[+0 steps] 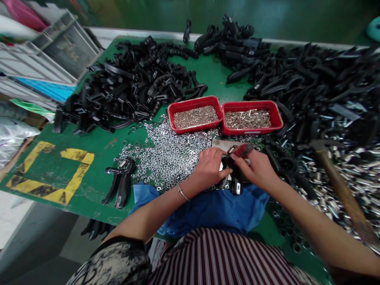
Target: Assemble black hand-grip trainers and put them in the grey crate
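Note:
My left hand [208, 165] is closed on a black hand grip strengthener [237, 186], which it holds over a flat metal plate [218, 144]. My right hand [259, 168] is at the same piece, fingers curled round a tool with a red handle [244, 150]; the tool's working end is hidden. Thumbs of both hands press close to the metal spring [231, 149] at the top of the piece. Under the wrists lies a blue cloth [213, 211]. Another hand grip strengthener [121, 182], with its spring fitted, rests on the table to the left.
Two red trays [194, 130] of small metal parts stand beyond my hands. Loose nuts and rings [172, 154] spread left of them. Black plastic handles [133, 79] are heaped at the back. A hammer [341, 186] lies over metal sleeves at right. Grey crates [62, 51] stand left.

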Demonstrator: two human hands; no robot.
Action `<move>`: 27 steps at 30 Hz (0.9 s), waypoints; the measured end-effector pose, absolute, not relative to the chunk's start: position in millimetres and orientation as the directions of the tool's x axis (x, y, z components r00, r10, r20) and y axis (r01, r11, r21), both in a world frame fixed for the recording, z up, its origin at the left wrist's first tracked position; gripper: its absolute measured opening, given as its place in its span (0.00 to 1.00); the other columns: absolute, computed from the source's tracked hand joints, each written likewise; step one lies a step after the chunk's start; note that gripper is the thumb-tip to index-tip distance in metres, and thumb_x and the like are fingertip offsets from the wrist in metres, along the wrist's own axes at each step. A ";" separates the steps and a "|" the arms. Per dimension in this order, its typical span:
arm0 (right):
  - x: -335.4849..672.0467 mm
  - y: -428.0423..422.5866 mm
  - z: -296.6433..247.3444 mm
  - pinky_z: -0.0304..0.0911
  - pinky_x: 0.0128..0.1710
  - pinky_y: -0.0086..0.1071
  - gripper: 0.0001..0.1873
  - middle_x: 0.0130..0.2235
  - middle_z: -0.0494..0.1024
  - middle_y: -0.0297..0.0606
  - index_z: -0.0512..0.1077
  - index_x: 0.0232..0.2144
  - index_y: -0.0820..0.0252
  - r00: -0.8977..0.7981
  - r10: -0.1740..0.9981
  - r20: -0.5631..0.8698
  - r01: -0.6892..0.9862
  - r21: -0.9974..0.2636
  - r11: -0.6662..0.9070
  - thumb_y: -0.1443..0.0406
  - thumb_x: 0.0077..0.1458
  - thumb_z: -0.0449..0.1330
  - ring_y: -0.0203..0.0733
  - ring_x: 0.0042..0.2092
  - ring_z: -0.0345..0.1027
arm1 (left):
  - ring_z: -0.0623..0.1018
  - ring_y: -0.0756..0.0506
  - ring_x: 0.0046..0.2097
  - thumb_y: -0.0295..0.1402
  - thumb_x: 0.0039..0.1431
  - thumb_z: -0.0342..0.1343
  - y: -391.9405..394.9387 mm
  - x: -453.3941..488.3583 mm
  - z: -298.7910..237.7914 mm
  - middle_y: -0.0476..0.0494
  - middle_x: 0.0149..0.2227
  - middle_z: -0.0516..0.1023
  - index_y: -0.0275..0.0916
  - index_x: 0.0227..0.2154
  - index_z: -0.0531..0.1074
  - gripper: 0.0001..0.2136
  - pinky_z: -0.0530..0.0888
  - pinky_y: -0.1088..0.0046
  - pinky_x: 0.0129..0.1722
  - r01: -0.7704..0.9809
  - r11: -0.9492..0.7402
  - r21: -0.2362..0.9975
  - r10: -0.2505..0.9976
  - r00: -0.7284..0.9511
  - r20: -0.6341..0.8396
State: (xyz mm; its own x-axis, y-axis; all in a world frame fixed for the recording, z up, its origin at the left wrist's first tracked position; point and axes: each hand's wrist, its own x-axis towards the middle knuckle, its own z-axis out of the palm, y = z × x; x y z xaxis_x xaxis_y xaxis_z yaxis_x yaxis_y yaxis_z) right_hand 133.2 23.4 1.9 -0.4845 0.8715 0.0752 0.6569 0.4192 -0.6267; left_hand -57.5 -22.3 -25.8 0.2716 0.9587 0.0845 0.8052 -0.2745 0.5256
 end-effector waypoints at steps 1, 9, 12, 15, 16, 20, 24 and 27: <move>131.8 27.9 2.0 0.68 0.39 0.41 0.14 0.36 0.79 0.44 0.70 0.40 0.56 -0.490 0.868 0.082 0.641 -0.641 0.422 0.52 0.65 0.55 0.51 0.38 0.75 | 0.68 0.37 0.54 0.47 0.62 0.59 -21.9 -57.5 -24.5 0.38 0.52 0.71 0.37 0.53 0.66 0.23 0.64 0.59 0.54 0.810 -0.269 0.521 0.959 0.274 0.070; 111.9 33.7 32.0 0.54 0.14 0.27 0.24 0.18 0.61 0.24 0.69 0.36 0.55 -0.379 0.923 0.072 0.027 -0.996 0.089 0.47 0.69 0.43 0.33 0.17 0.47 | 0.68 0.36 0.56 0.46 0.63 0.57 -17.6 -56.0 -15.2 0.38 0.53 0.71 0.38 0.54 0.67 0.22 0.65 0.57 0.54 0.839 -0.258 0.480 0.955 0.297 -0.006; 135.6 40.3 26.0 0.55 0.17 0.29 0.19 0.21 0.67 0.28 0.68 0.37 0.54 -0.353 0.935 -0.019 -0.104 -0.993 -0.059 0.47 0.66 0.50 0.33 0.19 0.52 | 0.68 0.36 0.56 0.46 0.62 0.59 -22.2 -54.4 -17.6 0.38 0.54 0.71 0.38 0.55 0.66 0.24 0.65 0.57 0.56 0.832 -0.256 0.493 0.955 0.295 -0.002; 183.8 54.5 11.1 0.57 0.22 0.32 0.20 0.23 0.73 0.34 0.71 0.34 0.56 -0.323 0.930 -0.175 0.438 -0.899 -0.017 0.46 0.60 0.59 0.37 0.21 0.61 | 0.67 0.38 0.59 0.47 0.63 0.57 -20.2 -63.1 -13.4 0.37 0.58 0.70 0.38 0.59 0.64 0.26 0.64 0.58 0.59 0.789 -0.336 0.513 0.928 0.369 0.041; 200.2 58.5 9.8 0.57 0.24 0.34 0.20 0.23 0.74 0.36 0.72 0.31 0.56 -0.293 0.932 -0.214 0.657 -0.753 0.034 0.46 0.59 0.60 0.40 0.22 0.64 | 0.67 0.39 0.59 0.47 0.65 0.55 -14.2 -70.2 -9.3 0.37 0.58 0.70 0.39 0.60 0.64 0.25 0.64 0.59 0.59 0.775 -0.380 0.504 0.913 0.401 0.071; 228.7 68.6 29.0 0.58 0.29 0.40 0.22 0.32 0.80 0.47 0.77 0.38 0.57 -0.202 0.978 -0.050 0.946 -0.269 0.182 0.46 0.60 0.57 0.53 0.31 0.72 | 0.71 0.39 0.54 0.37 0.71 0.47 42.6 -117.1 14.1 0.39 0.51 0.76 0.42 0.51 0.74 0.15 0.66 0.59 0.56 0.904 -0.316 0.287 0.946 0.279 0.163; 176.3 90.6 46.0 0.65 0.38 0.41 0.13 0.40 0.82 0.43 0.78 0.42 0.56 -0.388 0.910 0.148 0.797 -0.442 0.412 0.57 0.62 0.58 0.50 0.39 0.75 | 0.77 0.36 0.49 0.28 0.63 0.53 105.6 -159.0 29.0 0.30 0.44 0.80 0.32 0.43 0.79 0.12 0.72 0.63 0.49 0.997 -0.079 0.021 0.990 0.081 -0.111; 107.2 122.0 43.0 0.64 0.46 0.43 0.12 0.40 0.81 0.43 0.80 0.38 0.59 -0.603 0.755 0.260 0.673 -0.343 0.655 0.63 0.63 0.56 0.49 0.43 0.72 | 0.80 0.36 0.46 0.27 0.61 0.53 121.0 -166.3 28.2 0.29 0.42 0.81 0.30 0.41 0.80 0.12 0.74 0.65 0.45 0.995 -0.084 -0.056 0.974 0.070 -0.217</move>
